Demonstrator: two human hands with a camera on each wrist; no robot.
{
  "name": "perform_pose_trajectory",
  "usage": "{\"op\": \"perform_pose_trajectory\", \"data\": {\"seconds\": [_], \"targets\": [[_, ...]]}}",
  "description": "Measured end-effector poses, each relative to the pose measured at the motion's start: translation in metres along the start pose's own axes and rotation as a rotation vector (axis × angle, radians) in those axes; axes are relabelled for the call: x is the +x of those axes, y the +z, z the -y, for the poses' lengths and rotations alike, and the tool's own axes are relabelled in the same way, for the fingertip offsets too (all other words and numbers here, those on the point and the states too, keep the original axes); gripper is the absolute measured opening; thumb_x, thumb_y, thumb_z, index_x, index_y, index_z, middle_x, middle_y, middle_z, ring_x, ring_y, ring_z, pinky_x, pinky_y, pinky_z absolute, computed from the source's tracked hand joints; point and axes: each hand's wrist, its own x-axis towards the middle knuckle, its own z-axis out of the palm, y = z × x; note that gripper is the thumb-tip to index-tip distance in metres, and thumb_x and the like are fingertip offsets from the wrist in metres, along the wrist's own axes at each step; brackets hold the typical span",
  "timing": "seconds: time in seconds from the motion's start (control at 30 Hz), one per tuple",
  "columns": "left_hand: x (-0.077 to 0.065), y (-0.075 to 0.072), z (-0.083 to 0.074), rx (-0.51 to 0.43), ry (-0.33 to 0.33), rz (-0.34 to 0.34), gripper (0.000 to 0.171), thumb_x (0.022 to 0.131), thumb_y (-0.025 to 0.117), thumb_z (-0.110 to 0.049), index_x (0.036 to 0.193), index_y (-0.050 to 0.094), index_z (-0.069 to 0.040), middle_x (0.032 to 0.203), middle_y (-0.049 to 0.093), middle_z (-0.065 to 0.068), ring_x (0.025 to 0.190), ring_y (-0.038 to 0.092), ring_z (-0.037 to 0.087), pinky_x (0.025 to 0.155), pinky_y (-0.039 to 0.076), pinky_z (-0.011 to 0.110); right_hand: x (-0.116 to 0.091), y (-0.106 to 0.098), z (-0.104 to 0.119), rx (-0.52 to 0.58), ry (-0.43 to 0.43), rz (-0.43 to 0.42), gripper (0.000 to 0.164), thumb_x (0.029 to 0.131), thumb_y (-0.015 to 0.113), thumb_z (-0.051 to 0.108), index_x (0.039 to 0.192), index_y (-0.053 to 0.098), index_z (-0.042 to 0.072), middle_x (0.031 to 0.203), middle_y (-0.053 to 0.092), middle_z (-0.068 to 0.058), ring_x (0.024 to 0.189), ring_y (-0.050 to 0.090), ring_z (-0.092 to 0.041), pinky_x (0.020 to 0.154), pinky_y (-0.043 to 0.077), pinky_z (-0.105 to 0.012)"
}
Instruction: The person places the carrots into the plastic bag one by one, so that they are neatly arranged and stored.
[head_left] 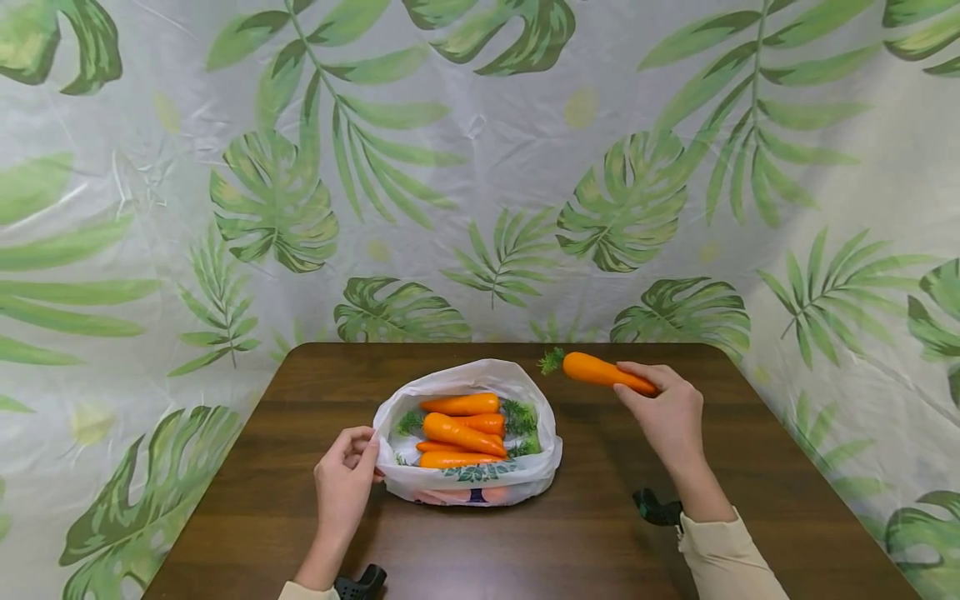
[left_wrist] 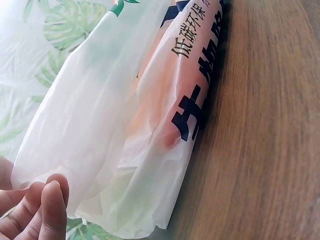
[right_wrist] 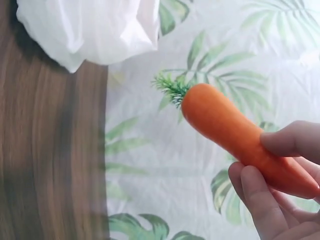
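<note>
A white plastic bag (head_left: 551,454) with printed lettering stands on the table, its mouth spread wide. Inside lie several orange carrots (head_left: 461,435) with green tops. My left hand (head_left: 347,477) pinches the bag's left rim between thumb and fingers; the left wrist view shows the thin plastic (left_wrist: 75,135) at the fingertips. To the right of the bag, my right hand (head_left: 669,412) holds another carrot (head_left: 592,367) in the air by its narrow end. The leafy top of that carrot points left, toward the bag. In the right wrist view the thumb lies along the held carrot (right_wrist: 220,120).
The dark wooden table (head_left: 585,542) has rounded back corners. Behind it hangs a pale leaf-patterned sheet (head_left: 480,183), which also runs down both sides. A black wrist strap (head_left: 657,507) is on the right wrist, another (head_left: 362,582) on the left.
</note>
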Motion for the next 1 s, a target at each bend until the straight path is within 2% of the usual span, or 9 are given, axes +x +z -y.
{"op": "perform_pose_trajectory", "data": {"seconds": [0.3, 0.5, 1.0], "targets": [[-0.001, 0.0, -0.001, 0.015, -0.013, 0.007, 0.012, 0.094, 0.071, -0.006, 0.106, 0.07, -0.005, 0.077, 0.065, 0.009, 0.054, 0.063, 0.021, 0.049, 0.059, 0.03, -0.004, 0.008, 0.015, 0.041, -0.032, 0.018, 0.028, 0.081, 0.087, 0.022, 0.108, 0.08, 0.024, 0.099, 0.071, 0.005, 0.083, 0.059, -0.011, 0.063, 0.047, -0.02], [0.0, 0.0, -0.001, 0.015, -0.016, 0.011, 0.012, 0.094, 0.071, -0.007, 0.106, 0.07, -0.005, 0.077, 0.065, 0.01, 0.054, 0.063, 0.021, 0.049, 0.059, 0.03, -0.006, 0.016, 0.026, 0.086, -0.057, 0.04, 0.029, 0.08, 0.087, 0.021, 0.108, 0.079, 0.025, 0.099, 0.07, 0.007, 0.083, 0.061, -0.009, 0.062, 0.05, -0.019], [0.0, 0.0, -0.002, 0.009, -0.011, 0.008, 0.011, 0.094, 0.071, -0.009, 0.105, 0.07, -0.006, 0.077, 0.065, 0.01, 0.054, 0.063, 0.022, 0.049, 0.059, 0.03, -0.013, 0.05, 0.047, 0.191, -0.073, 0.169, 0.029, 0.081, 0.087, 0.023, 0.109, 0.078, 0.027, 0.1, 0.069, 0.009, 0.079, 0.064, -0.012, 0.057, 0.055, -0.025]]}}
